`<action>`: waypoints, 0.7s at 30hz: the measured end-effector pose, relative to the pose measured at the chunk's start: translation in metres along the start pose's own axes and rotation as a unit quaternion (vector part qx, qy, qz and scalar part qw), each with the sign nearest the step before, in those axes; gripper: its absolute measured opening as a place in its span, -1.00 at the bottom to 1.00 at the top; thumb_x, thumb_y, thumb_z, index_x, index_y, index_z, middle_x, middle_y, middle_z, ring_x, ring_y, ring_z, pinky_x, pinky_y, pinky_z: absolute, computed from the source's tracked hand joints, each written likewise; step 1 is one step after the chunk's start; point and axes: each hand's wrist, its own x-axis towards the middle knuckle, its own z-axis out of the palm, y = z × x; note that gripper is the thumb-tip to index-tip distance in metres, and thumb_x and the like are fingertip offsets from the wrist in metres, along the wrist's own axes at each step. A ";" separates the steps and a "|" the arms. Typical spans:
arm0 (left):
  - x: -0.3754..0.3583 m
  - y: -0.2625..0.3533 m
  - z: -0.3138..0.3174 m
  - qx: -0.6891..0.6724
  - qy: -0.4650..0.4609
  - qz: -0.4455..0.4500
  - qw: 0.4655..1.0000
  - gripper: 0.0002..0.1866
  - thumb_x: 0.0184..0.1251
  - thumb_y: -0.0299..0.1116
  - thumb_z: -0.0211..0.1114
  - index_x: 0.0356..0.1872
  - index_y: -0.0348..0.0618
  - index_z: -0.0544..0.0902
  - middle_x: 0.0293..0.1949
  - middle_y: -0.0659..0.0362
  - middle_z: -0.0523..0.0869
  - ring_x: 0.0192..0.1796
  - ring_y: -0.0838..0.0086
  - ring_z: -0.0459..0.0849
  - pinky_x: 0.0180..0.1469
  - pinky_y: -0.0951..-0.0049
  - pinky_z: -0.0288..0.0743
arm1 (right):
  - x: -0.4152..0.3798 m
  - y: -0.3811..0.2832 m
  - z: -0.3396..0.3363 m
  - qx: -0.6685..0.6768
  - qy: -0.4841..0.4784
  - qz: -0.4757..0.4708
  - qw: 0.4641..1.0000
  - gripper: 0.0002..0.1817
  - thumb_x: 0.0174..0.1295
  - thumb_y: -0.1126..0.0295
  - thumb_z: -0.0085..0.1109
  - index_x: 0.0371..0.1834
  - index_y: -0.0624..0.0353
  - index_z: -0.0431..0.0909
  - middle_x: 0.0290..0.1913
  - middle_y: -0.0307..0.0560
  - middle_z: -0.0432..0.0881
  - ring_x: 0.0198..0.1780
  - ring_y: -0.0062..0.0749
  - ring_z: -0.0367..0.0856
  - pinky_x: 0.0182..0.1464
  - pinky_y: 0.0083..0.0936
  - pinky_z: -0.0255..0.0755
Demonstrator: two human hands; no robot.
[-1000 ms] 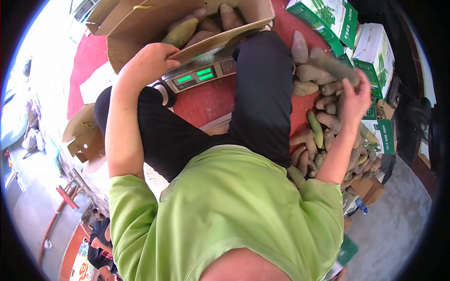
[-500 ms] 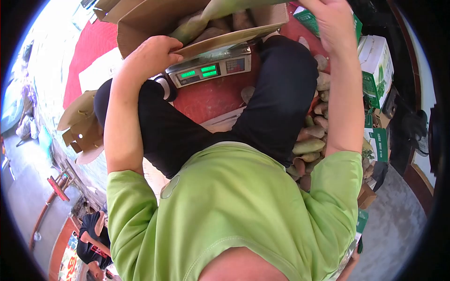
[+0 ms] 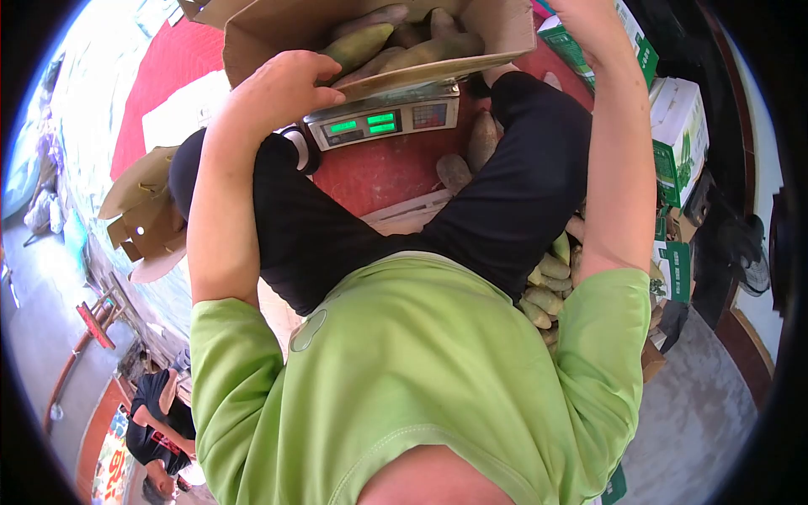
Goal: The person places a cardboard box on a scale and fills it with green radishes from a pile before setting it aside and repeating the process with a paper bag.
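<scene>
The box (image 3: pixel 503 32) overhangs the scale (image 3: pixel 387 124); right forearm (image 3: pixel 620 160) partly hides piled tubers (image 3: pixel 547 290).

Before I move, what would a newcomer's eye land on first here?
Probably the glowing green digits on the scale, just below the open carton of tubers. Next, the bright green shirt at lower middle, then the left hand gripping the carton's near edge.

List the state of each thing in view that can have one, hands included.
Large cardboard box: open, tubers inside
Scale: switched on, display lit green
Left hand: fingers over the large box's near edge
Right hand: cut off by the frame, grip unclear
Brown carton at left: open
Tuber pile: loose, partly hidden
</scene>
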 end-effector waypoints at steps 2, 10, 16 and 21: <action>0.001 0.001 -0.003 0.016 -0.012 -0.008 1.000 -0.61 0.13 -0.27 0.35 -0.05 -0.28 0.62 -0.19 -0.07 0.69 -0.14 0.13 0.66 -0.11 0.26 0.52 | 0.009 0.020 0.009 0.016 0.019 -0.002 1.000 -0.55 0.15 0.36 0.26 0.09 0.32 0.47 -0.05 -0.04 0.60 -0.02 -0.44 0.55 0.02 -0.53 0.42; -0.007 -0.012 -0.001 0.006 0.050 0.004 0.999 -0.57 0.15 -0.28 0.34 0.02 -0.31 0.60 -0.14 -0.04 0.70 -0.16 0.23 0.71 -0.19 0.35 0.57 | 0.017 0.072 0.029 -0.020 0.051 0.060 0.997 -0.38 0.10 0.37 0.29 0.22 0.41 0.35 0.13 0.22 0.52 0.17 -0.14 0.50 0.19 -0.38 0.37; -0.011 -0.018 -0.006 0.010 0.100 0.022 0.995 -0.57 0.16 -0.29 0.34 0.03 -0.30 0.60 -0.18 -0.03 0.70 -0.15 0.27 0.70 -0.10 0.37 0.55 | 0.029 0.096 0.025 -0.040 0.021 0.118 0.992 -0.39 0.16 0.36 0.32 0.26 0.33 0.34 0.06 0.07 0.58 0.06 -0.34 0.56 0.14 -0.50 0.40; -0.022 -0.017 -0.022 -0.055 0.167 0.019 0.984 -0.62 0.22 -0.33 0.31 0.05 -0.25 0.61 -0.17 0.04 0.72 -0.14 0.33 0.70 -0.07 0.39 0.53 | 0.036 0.112 0.017 -0.058 -0.032 0.111 0.992 -0.35 0.17 0.25 0.32 0.28 0.29 0.31 0.06 0.08 0.58 0.05 -0.35 0.57 0.10 -0.47 0.42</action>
